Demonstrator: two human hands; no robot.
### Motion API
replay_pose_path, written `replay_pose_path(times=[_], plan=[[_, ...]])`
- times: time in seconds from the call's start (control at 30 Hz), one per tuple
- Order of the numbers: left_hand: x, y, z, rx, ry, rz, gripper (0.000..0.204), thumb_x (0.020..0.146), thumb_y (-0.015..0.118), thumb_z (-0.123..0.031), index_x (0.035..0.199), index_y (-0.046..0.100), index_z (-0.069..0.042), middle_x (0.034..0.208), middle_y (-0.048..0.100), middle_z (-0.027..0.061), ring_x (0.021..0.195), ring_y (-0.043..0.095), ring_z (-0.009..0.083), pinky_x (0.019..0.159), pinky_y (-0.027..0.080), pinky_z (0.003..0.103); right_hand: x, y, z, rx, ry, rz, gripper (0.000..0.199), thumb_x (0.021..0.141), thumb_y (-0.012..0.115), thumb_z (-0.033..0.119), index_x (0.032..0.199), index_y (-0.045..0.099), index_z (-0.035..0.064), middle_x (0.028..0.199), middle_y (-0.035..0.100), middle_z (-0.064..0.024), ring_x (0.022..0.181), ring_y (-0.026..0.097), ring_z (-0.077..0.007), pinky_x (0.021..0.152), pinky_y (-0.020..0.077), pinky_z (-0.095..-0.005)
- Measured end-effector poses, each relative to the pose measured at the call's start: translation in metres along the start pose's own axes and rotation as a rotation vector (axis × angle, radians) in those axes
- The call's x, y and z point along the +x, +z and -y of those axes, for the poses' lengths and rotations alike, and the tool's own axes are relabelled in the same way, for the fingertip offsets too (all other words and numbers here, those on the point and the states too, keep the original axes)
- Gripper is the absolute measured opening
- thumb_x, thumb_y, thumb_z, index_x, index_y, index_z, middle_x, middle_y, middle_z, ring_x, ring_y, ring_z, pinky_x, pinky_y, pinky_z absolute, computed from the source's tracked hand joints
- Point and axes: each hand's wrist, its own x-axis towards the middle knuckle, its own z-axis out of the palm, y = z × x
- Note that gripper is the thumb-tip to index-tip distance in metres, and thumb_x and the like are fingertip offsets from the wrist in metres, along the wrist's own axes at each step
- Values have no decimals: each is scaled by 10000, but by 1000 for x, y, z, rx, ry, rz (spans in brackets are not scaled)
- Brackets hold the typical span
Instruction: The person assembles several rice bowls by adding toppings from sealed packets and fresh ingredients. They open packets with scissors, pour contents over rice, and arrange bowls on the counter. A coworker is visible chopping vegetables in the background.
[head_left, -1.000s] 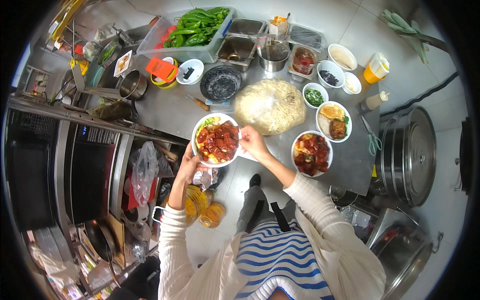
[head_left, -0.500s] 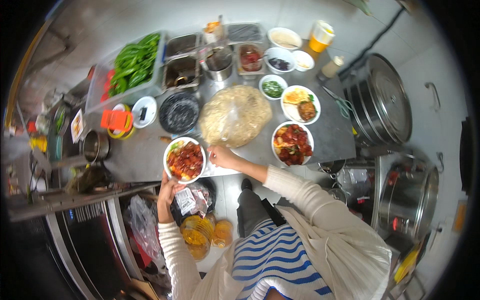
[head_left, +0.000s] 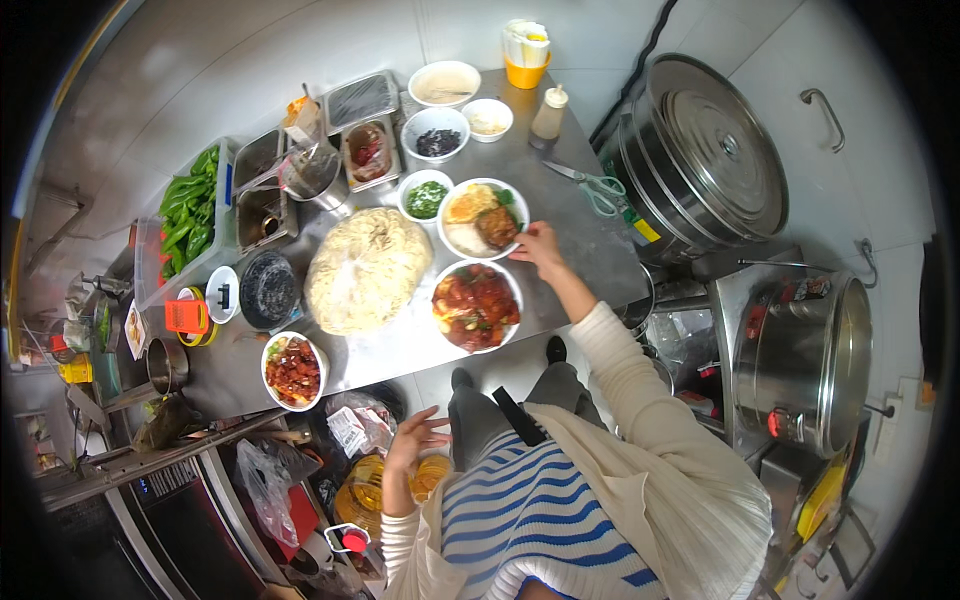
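My right hand (head_left: 540, 250) has its fingers at the right rim of a white bowl (head_left: 447, 235) holding a fried egg, a browned patty, rice and greens. Just in front of that bowl, close to the counter's near edge, stands another white bowl with glossy red-brown chunks (head_left: 476, 305). A third bowl of similar red chunks (head_left: 293, 371) rests at the front edge further left. My left hand (head_left: 416, 440) hovers off the counter with its fingers spread and nothing in them.
A large plastic bag of noodles (head_left: 367, 270) lies mid-counter. Behind are small bowls of chopped greens (head_left: 427, 200) and dark bits (head_left: 437, 144), metal pans and a tub of green peppers (head_left: 188, 222). Scissors (head_left: 590, 185) lie beside the large steel pots (head_left: 690, 150) on the right.
My left hand has let go of the bowl of red chunks at the left and drawn back. My right hand has moved right to the egg bowl. The view has shifted right.
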Motion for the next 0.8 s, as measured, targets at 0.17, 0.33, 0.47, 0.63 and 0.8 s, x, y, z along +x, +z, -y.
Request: replay_pose_path(times=[0.17, 0.33, 0.47, 0.63, 0.8], plan=[[24, 118, 15, -46, 48, 55, 463, 891, 436, -85, 1344, 431, 9, 1193, 588, 220, 907, 669, 269, 778, 554, 302, 24, -31, 17, -97, -23, 91, 278, 763, 583, -41, 980, 418, 15, 851, 528, -110, 654, 646, -230, 537, 593, -363], [36, 193, 26, -23, 45, -26, 472, 884, 432, -77, 1350, 430, 1, 1192, 596, 196, 885, 665, 230, 780, 543, 296, 26, -108, 37, -210, -73, 294, 264, 749, 593, -51, 934, 416, 10, 847, 508, -116, 636, 634, -224, 477, 579, -328], [48, 235, 23, 61, 38, -10, 471, 889, 426, -79, 1354, 430, -9, 1188, 601, 188, 884, 657, 218, 783, 533, 291, 1, -169, 28, -182, -48, 337, 290, 760, 605, -52, 939, 393, 31, 829, 528, -118, 615, 632, -215, 458, 569, -320], [71, 262, 3, 178, 30, 85, 456, 902, 407, -39, 1357, 427, -18, 1183, 598, 185, 902, 649, 228, 803, 534, 319, -44, -222, 10, -174, -40, 280, 317, 783, 651, -5, 991, 416, 40, 850, 557, -106, 642, 636, -181, 468, 559, -294], [118, 261, 3, 168, 93, 100, 579, 874, 464, -65, 1420, 282, -3, 1221, 532, 283, 976, 618, 307, 869, 516, 364, -134, -272, 78, -801, -530, 175, 272, 847, 636, 165, 1008, 468, 25, 861, 619, -171, 670, 643, -264, 594, 511, -346]])
